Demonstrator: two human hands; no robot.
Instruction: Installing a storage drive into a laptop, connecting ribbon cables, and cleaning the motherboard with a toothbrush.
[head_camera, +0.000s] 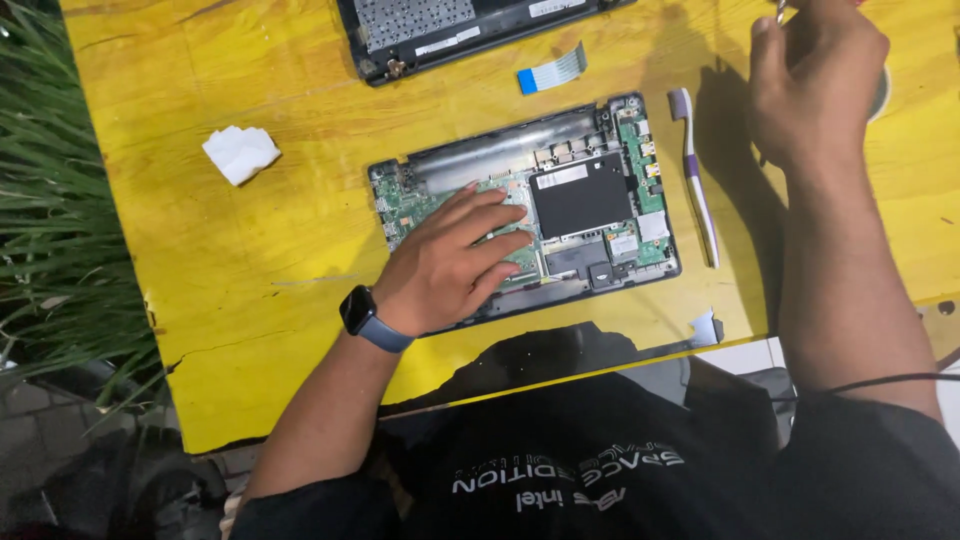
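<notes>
An opened laptop base (590, 200) lies on the yellow table (290, 250), its green circuit board and a black square part exposed. My left hand (450, 265), with a dark watch on the wrist, rests flat on the board's left half, fingers spread. At the top right my right hand (810, 80) is closed around a small metal tool whose tip shows at the frame's edge. It hovers over a round object that is mostly hidden.
A purple and white toothbrush (697, 175) lies just right of the laptop base. A blue-tipped flat ribbon cable (552, 70) and another black laptop part (450, 30) lie farther back. A crumpled white tissue (240, 152) sits at the left. Grass borders the table's left edge.
</notes>
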